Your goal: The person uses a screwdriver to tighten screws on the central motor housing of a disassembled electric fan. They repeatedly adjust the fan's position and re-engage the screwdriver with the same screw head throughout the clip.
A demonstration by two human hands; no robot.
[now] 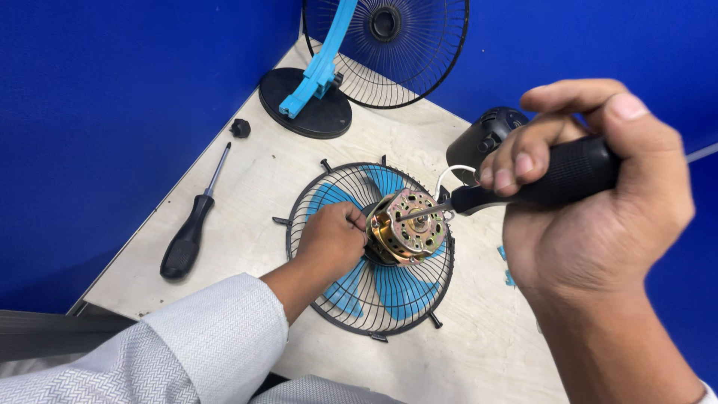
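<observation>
Left hand [331, 238] was closed around the side of the motor [406, 227], fingers curled against its casing; the motor stood on the middle of the guard [314, 299], a round black wire grille with blue blades [389, 288] showing under it. The guard lay flat near the middle of the table [247, 187], closer to its near edge.

Right hand [591, 202] was shut in a full fist on the black handle of a screwdriver [535, 183]. The shaft ran leftward, its tip touching the top face of the motor. Whether the tip sat in a screw head could not be told.

A white wire ran from the motor toward a dark motor cover [486, 138], which lay just beyond the guard toward the right edge of the table.

A second screwdriver [191, 224], black-handled, lay along the left edge, apart from both hands. A small black knob [240, 128] sat beyond its tip. At the far corner stood a round black base [303, 105] with a blue stand [321, 60], and a second wire grille [404, 52] leaned behind it.
</observation>
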